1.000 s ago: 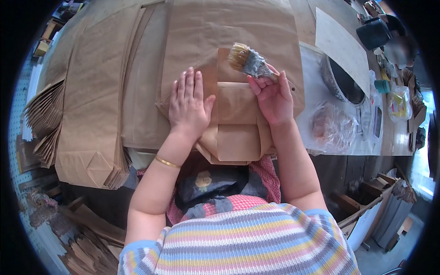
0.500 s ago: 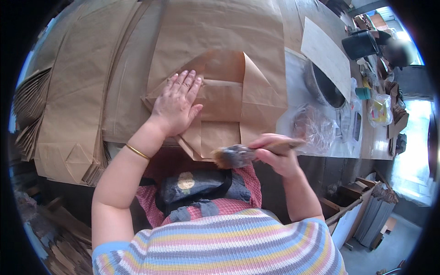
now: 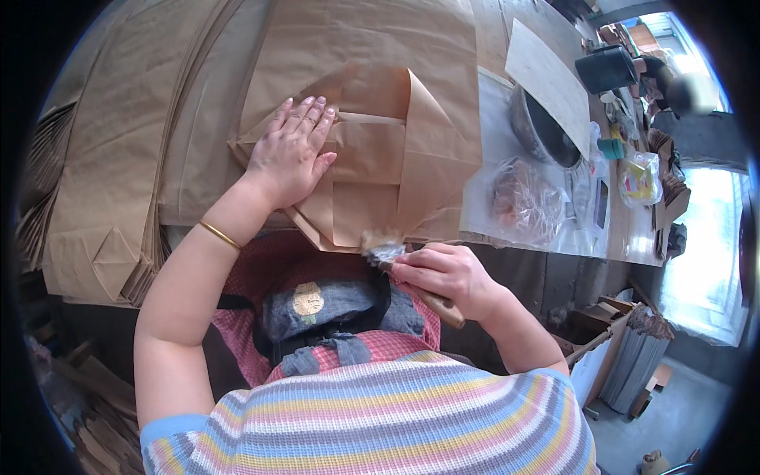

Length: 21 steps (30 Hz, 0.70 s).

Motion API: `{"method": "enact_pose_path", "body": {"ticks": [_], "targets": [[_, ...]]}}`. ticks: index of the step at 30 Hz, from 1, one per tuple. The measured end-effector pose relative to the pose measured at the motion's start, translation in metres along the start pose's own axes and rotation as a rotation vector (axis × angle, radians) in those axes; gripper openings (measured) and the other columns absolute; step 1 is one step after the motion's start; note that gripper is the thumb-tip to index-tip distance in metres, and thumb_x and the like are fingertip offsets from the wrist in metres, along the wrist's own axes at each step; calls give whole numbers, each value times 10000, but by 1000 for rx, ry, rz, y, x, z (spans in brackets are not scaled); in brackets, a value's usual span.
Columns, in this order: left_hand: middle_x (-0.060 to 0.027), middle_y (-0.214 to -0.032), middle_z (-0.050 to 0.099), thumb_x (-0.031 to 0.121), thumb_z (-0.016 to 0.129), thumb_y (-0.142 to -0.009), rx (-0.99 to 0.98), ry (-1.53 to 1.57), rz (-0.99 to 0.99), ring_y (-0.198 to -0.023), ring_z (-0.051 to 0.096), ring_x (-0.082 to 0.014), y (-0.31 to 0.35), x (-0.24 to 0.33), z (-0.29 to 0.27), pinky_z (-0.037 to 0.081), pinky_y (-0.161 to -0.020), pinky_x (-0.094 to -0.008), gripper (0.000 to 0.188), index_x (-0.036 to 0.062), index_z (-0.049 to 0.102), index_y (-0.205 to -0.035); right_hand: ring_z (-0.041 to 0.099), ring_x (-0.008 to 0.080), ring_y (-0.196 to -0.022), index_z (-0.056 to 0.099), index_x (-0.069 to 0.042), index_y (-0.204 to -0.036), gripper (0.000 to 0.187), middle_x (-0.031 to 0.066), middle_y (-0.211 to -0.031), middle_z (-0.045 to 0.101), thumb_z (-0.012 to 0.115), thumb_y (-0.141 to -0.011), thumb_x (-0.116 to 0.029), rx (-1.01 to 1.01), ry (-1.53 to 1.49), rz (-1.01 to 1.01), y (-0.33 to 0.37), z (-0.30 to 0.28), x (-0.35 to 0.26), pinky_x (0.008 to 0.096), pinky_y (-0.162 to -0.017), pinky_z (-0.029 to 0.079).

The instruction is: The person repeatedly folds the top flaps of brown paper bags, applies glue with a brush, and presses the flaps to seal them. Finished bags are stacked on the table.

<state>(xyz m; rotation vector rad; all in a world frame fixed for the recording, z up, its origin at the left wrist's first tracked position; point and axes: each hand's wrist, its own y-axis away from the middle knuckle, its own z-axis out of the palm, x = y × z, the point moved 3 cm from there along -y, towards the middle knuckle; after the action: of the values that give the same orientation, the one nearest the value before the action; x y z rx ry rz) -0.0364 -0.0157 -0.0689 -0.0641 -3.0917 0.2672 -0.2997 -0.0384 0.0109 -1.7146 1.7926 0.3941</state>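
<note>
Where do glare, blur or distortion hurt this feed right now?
Head view: bright patch at far right washed out; bristles of the brush slightly soft; clear plastic glinting. Same head view: fisheye blackens the corners and bends the edge of the table; folds in the brown paper are readable.

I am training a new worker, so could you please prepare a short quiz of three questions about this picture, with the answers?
1. Which of the person's hands holds the brush?
2. True or false: the left hand lies palm down on the folded brown paper.
3. What partly covers the dark bowl? A) a coil of rope; B) a pale flat sheet; C) a leather glove.

Key: 1. The right hand. 2. True. 3. B.
</note>
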Motion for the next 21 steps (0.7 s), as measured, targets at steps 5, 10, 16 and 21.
{"method": "enact_pose_path", "body": {"ticks": [5,10,16,21], "targets": [[-192,-1395,509,282,489,-975,39,193,106,-1363,409,-298,-8,-18,-1,288,-1156,-406,459,-14,534,-1323,655,293,-769,702,-34,-991,255,115,-915,655,768,-747,-62,165,-314,-63,-45,-18,5,361,-666,537],[-175,-1337,564,138,540,-949,68,576,20,-1319,462,-302,-15,-38,6,358,-1119,-391,323,20,620,-1239,617,326,-883,649,-27,-1054,320,124,-951,636,663,-752,-131,-21,-69,-114,-96,16,23,407,-760,517],[-189,-1312,579,166,567,-934,171,309,58,-1292,486,-316,-10,-23,8,364,-1114,-404,324,27,634,-1219,630,305,-834,664,-18,-1016,226,125,-924,641,684,-813,-116,-135,-71,-28,-50,21,4,396,-715,532],[-210,-1313,569,170,570,-929,220,209,36,-1284,485,-346,-8,-18,8,364,-1113,-421,331,31,633,-1223,641,295,-774,681,-19,-995,223,127,-879,648,699,-788,-99,-81,-123,47,-18,-13,-16,383,-677,539]]}}
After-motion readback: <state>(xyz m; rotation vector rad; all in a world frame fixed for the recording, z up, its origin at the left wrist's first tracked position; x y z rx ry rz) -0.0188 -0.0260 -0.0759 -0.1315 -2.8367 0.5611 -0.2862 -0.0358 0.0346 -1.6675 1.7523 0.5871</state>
